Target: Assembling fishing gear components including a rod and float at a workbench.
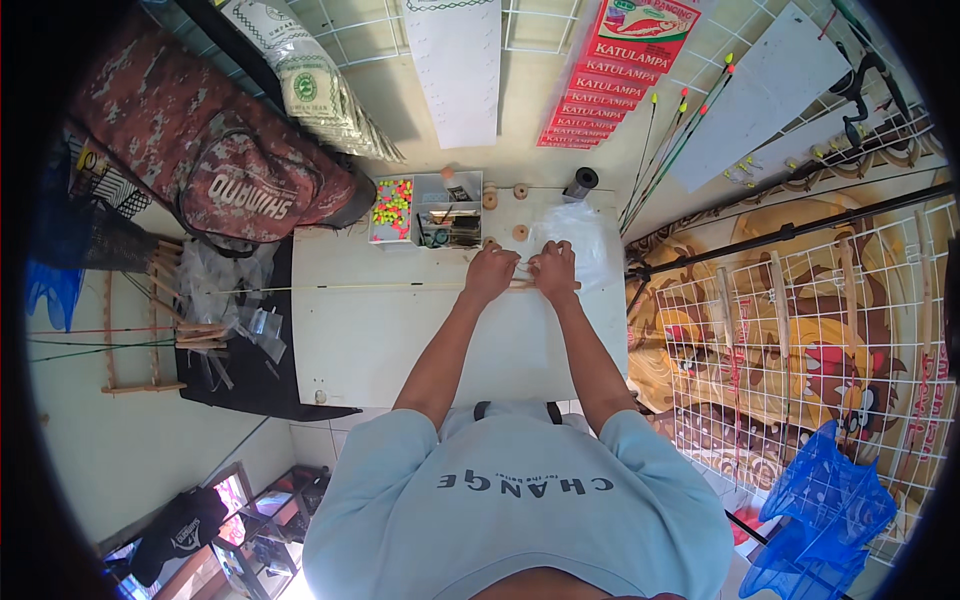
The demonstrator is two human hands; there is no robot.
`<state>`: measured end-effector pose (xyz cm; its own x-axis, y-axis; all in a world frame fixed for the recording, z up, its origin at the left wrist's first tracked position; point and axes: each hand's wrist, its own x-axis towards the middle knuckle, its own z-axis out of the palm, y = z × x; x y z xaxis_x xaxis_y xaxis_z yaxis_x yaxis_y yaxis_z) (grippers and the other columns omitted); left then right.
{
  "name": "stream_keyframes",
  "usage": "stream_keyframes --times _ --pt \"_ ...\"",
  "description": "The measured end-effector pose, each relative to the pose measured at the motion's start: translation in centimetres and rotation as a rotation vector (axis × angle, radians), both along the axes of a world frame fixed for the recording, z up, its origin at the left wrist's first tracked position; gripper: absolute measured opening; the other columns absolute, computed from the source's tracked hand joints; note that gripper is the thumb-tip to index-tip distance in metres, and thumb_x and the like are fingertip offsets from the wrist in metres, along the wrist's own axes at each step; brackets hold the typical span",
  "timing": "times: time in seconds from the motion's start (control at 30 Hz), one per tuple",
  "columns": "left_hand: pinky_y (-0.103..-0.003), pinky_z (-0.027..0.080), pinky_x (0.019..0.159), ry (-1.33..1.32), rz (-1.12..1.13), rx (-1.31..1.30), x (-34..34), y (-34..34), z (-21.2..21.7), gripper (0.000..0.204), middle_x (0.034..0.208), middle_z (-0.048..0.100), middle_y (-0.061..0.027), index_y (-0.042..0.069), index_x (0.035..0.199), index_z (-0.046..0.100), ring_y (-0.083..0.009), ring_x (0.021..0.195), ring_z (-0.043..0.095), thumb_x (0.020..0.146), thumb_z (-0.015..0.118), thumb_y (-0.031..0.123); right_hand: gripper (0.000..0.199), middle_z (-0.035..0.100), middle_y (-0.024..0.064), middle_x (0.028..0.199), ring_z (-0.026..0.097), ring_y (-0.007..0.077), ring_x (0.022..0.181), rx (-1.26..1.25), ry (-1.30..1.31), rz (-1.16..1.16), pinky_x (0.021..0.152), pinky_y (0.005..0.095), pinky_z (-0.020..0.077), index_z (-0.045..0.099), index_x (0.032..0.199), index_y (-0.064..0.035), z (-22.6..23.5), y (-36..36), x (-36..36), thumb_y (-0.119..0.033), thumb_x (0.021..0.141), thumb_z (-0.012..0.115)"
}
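Observation:
A long, thin pale rod (380, 286) lies crosswise on the white table, running under both my hands, with a light wooden-looking end (575, 285) showing past the right one. My left hand (492, 275) rests over the rod with its fingers curled together. Close beside it, my right hand (553, 270) is also closed, its fingers bent toward the left hand. Something small and pale shows between the fingertips, too fine to name. Just beyond the hands stand small round cork-coloured pieces (520, 232). Clear plastic bags (590, 245) lie by my right hand.
A divided white box (448, 190) holds bright beads, a bottle and small tools. A dark cylinder (581, 182) stands at the back right of the table (400, 350). To the left are a camouflage bag (240, 170) and plastic wrappers (235, 290). A wire rack (780, 340) stands on the right.

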<state>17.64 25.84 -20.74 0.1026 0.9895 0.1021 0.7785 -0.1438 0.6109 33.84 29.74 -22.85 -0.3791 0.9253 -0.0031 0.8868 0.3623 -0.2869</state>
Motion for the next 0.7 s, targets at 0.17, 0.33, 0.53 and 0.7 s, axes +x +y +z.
stream_keyframes --times 0.17,0.33,0.53,0.7 --pt "-0.039 0.049 0.08 0.033 0.004 -0.042 -0.1 0.9 0.0 0.014 0.088 0.067 -0.0086 0.011 0.091 0.071 -0.026 0.091 0.057 0.083 0.059 0.014 0.008 0.056 0.007 0.1 0.043 0.0287 0.104 -0.058 0.042 0.021 0.091 0.0393 0.0357 0.073 0.077 -0.0161 0.5 0.7 -0.8 -0.016 0.07 0.069" --pt "-0.038 0.049 0.08 0.012 0.026 -0.08 0.0 0.8 0.4 0.014 0.088 0.067 -0.0083 0.011 0.092 0.071 -0.0261 0.093 0.057 0.083 0.06 0.013 0.005 0.057 0.0052 0.097 0.044 0.0276 0.103 -0.026 -0.013 0.067 0.089 0.0396 0.0356 0.07 0.074 -0.0151 0.1 1.6 -0.8 -0.016 0.071 0.066" --pt "-0.038 0.049 0.081 -0.036 0.127 0.002 0.5 -0.6 1.0 0.028 0.098 0.065 -0.0085 0.013 0.11 0.063 -0.0267 0.098 0.057 0.083 0.062 0.015 0.006 0.063 -0.0009 0.088 0.045 0.0243 0.1 -0.01 0.275 -0.023 0.087 0.0395 0.0343 0.068 0.078 -0.0152 2.3 0.6 -0.8 -0.015 0.073 0.066" --pt "-0.04 0.048 0.081 -0.111 0.217 0.058 1.7 -2.7 1.9 0.035 0.096 0.066 -0.0083 0.014 0.117 0.056 -0.0257 0.095 0.059 0.083 0.063 0.017 0.009 0.065 -0.001 0.082 0.05 0.0217 0.09 -0.083 0.523 -0.059 0.084 0.0363 0.0385 0.068 0.084 -0.0134 4.0 -1.9 -0.3 -0.012 0.076 0.066"
